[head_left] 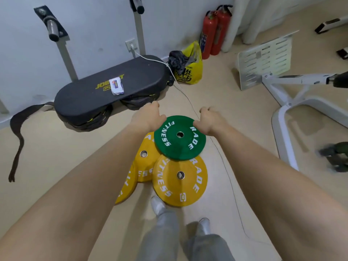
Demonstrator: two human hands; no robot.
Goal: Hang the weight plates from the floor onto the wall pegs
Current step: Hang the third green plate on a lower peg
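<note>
Grey trouser legs (163,236) and white shoes (157,204) at near edge, on beige floor (56,157). Both bare forearms stretched forward from near corners.

Just beyond shoes: yellow plate (188,191) flat on floor, white lettering up, near rim just beside left-hand shoe. Second yellow plate (150,162) to its far left, overlapped by it. Third yellow plate (128,185) further left, mostly hidden by left forearm.

Green plate (177,147) next out, lettering up, overlapping far parts of first two yellow ones. Resting or lifted clear: cannot tell.

Left hand (148,115) clenched on far-left rim of green plate, fingers curled over edge. Right hand (211,119) grasping far-right rim, thumb on top face, fingers wrapped out of sight.

Thin black cable (226,170) along floor at right.

Farther, left of centre: black padded bench (94,102), small white packet (117,86) on top. White machine frame (282,81) at right.

At far wall: yellow bag (190,70), two red fire extinguishers (214,31), left wall peg (51,29), centre wall peg (138,6), both well apart from plates.
</note>
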